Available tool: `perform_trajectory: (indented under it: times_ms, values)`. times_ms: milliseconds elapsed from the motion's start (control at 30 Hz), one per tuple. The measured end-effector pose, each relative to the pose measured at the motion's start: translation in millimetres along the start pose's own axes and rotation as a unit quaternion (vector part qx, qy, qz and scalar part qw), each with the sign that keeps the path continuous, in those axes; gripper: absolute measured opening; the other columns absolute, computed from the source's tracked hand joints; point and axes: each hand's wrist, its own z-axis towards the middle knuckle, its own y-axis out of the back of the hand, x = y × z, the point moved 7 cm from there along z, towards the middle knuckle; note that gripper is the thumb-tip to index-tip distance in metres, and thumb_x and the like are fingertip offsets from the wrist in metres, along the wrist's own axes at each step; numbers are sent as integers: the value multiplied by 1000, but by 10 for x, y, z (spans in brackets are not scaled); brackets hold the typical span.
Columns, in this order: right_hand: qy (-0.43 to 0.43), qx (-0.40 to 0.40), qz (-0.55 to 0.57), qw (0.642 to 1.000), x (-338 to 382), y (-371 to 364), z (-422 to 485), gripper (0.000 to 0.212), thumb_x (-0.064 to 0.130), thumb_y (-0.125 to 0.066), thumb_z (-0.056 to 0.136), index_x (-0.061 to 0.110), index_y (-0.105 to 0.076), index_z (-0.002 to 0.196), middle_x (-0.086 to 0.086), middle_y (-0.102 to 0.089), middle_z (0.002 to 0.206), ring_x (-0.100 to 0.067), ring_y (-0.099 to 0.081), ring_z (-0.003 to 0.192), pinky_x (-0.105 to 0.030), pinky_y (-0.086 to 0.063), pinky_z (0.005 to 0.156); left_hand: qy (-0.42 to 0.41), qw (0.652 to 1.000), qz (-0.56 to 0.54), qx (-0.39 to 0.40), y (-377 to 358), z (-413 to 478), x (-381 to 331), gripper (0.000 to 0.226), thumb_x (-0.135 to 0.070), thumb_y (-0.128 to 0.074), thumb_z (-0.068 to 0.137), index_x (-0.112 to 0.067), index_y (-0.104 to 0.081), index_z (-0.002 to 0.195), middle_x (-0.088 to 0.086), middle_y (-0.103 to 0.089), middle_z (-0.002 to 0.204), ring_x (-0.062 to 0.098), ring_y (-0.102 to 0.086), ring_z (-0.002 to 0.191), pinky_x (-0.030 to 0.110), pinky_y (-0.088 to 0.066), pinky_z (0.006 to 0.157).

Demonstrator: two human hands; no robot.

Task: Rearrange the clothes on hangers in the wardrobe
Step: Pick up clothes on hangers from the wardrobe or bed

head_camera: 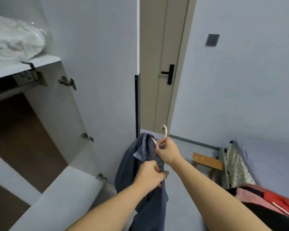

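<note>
With the right hand (168,151) pinching the hanger (164,132) below its hook and the left hand (150,175) gripping the blue shirt (130,165) at 6 o'clock, I'd steady the cloth against slipping, then swing the hook toward the wardrobe (57,114) at 9 o'clock.

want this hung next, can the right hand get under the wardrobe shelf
Probably yes: the right hand, gripping the hanger, is in front of the open door, and nothing blocks the way left under the shelf.
</note>
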Motion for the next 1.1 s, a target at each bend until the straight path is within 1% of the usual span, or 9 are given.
perform_trajectory:
  times_ms: [267, 467, 600, 667, 767, 833, 967, 1033, 1100]
  values:
    - [-60, -123, 21, 990, -1232, 2005, -559, 18, 9, -58, 83, 22, -46, 85, -6, -62, 88, -26, -60, 83, -35, -48, 70, -60, 982, -31, 177, -1939, -137, -1140, 29, -26, -72, 83, -13, -49, 70, 2, -61, 56, 13, -62, 49, 31, -52, 58]
    - [-92, -198, -11, 976, -2297, 3589, -1245, 14, 10, -63, 84, 14, -53, 92, 9, -50, 78, -17, -50, 79, -21, -37, 60, -85, 951, -50, 293, -3670, -568, -1956, 24, -22, -71, 85, -7, -58, 72, 9, -62, 56, 16, -60, 47, 25, -53, 52]
    - [-128, -250, -19, 960, -3051, 4526, -1802, 17, 14, -65, 86, 10, -55, 98, 4, -54, 90, -17, -53, 84, -28, -42, 70, -103, 931, -27, 349, -4846, -888, -2382, 22, -22, -71, 85, -6, -64, 72, 7, -65, 55, 21, -65, 51, 31, -55, 56]
    - [-151, -273, -28, 950, -3414, 4941, -2109, 17, 15, -66, 86, 10, -55, 98, 1, -56, 93, -19, -54, 86, -31, -44, 72, -116, 921, -17, 371, -5397, -1099, -2557, 22, -22, -71, 84, -2, -66, 74, 4, -65, 52, 15, -63, 47, 27, -54, 55]
    - [-194, -306, -47, 931, -3947, 5477, -2609, 16, 16, -66, 86, 13, -54, 95, -2, -56, 98, -21, -53, 89, -31, -41, 75, -152, 909, 10, 389, -6129, -1492, -2788, 22, -24, -68, 85, -7, -66, 72, -6, -60, 48, 1, -59, 43, 10, -41, 47]
    - [-230, -331, -43, 914, -4310, 5779, -2963, 16, 14, -66, 86, 13, -54, 96, -2, -56, 98, -21, -52, 90, -29, -39, 75, -166, 894, 33, 415, -6588, -1777, -2875, 26, -27, -65, 86, -13, -57, 65, -6, -57, 43, 4, -57, 43, 15, -43, 49]
    - [-299, -370, -41, 879, -4969, 6164, -3612, 21, 15, -71, 82, 10, -58, 98, -6, -62, 99, -22, -54, 89, -26, -36, 72, -159, 857, 85, 482, -7326, -2266, -2897, 26, -29, -63, 85, -17, -47, 69, 1, -58, 57, 22, -62, 60, 37, -52, 67]
    - [-332, -385, -38, 861, -5219, 6269, -3859, 21, 16, -74, 80, 11, -60, 96, -2, -58, 83, -18, -51, 76, -27, -36, 63, -117, 843, 77, 519, -7595, -2453, -2855, 30, -26, -62, 89, -18, -41, 69, 2, -54, 60, 24, -58, 58, 36, -53, 61]
    - [-359, -404, -33, 841, -5430, 6372, -4040, 21, 17, -76, 78, 11, -62, 92, 2, -51, 68, -16, -44, 65, -22, -31, 52, -58, 824, 64, 559, -7790, -2589, -2814, 32, -23, -54, 96, -17, -40, 67, 3, -52, 61, 15, -55, 51, 25, -47, 50]
